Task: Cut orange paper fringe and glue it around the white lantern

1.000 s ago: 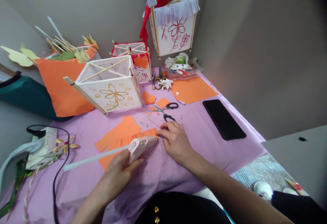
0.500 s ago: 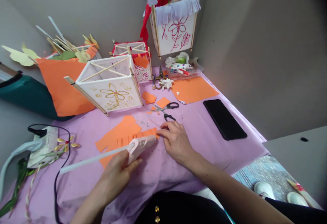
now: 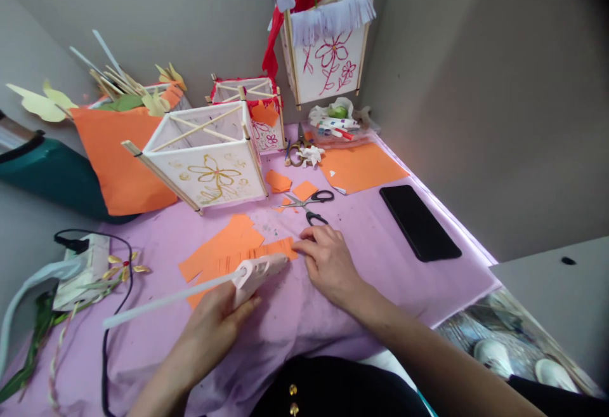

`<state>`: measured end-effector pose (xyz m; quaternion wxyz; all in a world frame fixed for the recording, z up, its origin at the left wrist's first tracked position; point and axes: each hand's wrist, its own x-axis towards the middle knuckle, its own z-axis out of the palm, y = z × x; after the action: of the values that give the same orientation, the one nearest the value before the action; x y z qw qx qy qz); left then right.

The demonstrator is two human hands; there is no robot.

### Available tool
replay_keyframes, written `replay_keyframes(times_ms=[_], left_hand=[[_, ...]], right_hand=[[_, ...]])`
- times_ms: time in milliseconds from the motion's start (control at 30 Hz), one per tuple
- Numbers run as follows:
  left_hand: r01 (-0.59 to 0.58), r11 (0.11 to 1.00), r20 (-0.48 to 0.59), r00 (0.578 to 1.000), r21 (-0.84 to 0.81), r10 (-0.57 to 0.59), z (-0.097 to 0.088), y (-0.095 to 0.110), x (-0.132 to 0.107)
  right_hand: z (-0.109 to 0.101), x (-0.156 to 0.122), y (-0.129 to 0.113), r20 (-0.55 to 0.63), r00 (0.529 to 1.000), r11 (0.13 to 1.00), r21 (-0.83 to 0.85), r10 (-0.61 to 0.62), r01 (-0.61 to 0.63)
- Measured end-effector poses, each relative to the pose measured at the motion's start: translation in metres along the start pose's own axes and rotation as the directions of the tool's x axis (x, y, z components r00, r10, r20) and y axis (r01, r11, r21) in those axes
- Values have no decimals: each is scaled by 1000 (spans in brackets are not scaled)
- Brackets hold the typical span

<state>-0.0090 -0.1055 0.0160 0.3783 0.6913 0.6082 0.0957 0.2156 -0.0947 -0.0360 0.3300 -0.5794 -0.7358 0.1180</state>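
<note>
My left hand point(image 3: 216, 315) is wrapped round the handle of a white hot glue gun point(image 3: 259, 274). A long pale glue stick point(image 3: 171, 303) juts from its back end. The nozzle lies over the right end of an orange paper strip point(image 3: 273, 249) with slits cut along it. At that same end, my right hand point(image 3: 328, 261) holds the strip's tip between thumb and fingers, its other fingers curled. Beneath and left of the strip are more orange paper pieces point(image 3: 209, 255). Black-handled scissors point(image 3: 311, 200) lie with blades apart just beyond my right hand.
A white lantern frame point(image 3: 209, 163) with a painted flower stands behind the paper. To the right rests a black phone point(image 3: 419, 223), near an orange sheet point(image 3: 366, 166). A power strip point(image 3: 85, 271) and a black cable point(image 3: 127, 264) are at left. Another lantern point(image 3: 328, 49) hangs at the back.
The glue gun has shifted slightly left and back along the strip with my left hand. My right hand keeps its place at the strip's end.
</note>
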Motion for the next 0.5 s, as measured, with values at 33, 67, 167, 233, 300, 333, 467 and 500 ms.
replay_keyframes(times_ms=[33,67,167,233,300,333,467,500], left_hand=[[9,1000,-2,1000,-6,-9,-2,-2,-2],[12,1000,-3,1000,-26,-12,-4,-5,-3],[16,993,-17,1000,-114,-18,-14,-12,-11],[43,988,-35,998,-146,-49,-23,-18,-18],[75,984,-57,995,-162,-85,-32,-24,-25],[84,982,-70,993,-170,-97,-36,-27,-29],[114,981,-84,988,-156,-128,-50,-35,-43],[118,982,-81,988,-149,-131,-53,-35,-46]], right_hand=[[1,0,0,-2,1000,1000,-2,-2,2],[1,0,1,-3,1000,1000,-4,-4,4],[2,0,1,-1,1000,1000,-9,-7,7],[2,0,1,2,1000,1000,-13,-7,7],[1,1,1,7,1000,1000,-16,-10,10],[1,0,1,8,1000,1000,-16,-13,14],[1,0,1,-2,999,999,-23,-38,38],[2,0,2,-6,999,999,-27,-43,42]])
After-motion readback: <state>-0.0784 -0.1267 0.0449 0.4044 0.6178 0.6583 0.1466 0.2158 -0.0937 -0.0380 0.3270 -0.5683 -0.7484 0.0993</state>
